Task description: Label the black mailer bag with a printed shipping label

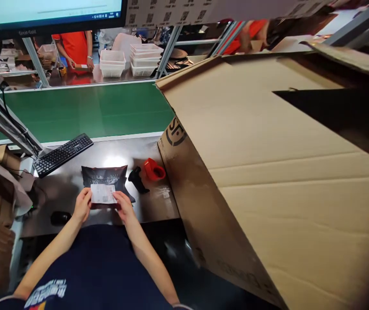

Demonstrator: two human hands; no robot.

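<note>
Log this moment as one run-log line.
left hand: on white label | right hand: on label | under label: dark pouch | nearby: red tape dispenser, keyboard

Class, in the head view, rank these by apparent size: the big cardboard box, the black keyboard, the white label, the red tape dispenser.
Largest to smallest:
1. Big cardboard box, though nearest the camera
2. Black keyboard
3. White label and red tape dispenser: too alike to rank

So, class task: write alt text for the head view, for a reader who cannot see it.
Two hands, left hand and right hand, press a white label onto a dark pouch on a glossy desk. A scanner and red tape dispenser lie beside it, a keyboard behind. A big cardboard box fills the right side.
</note>
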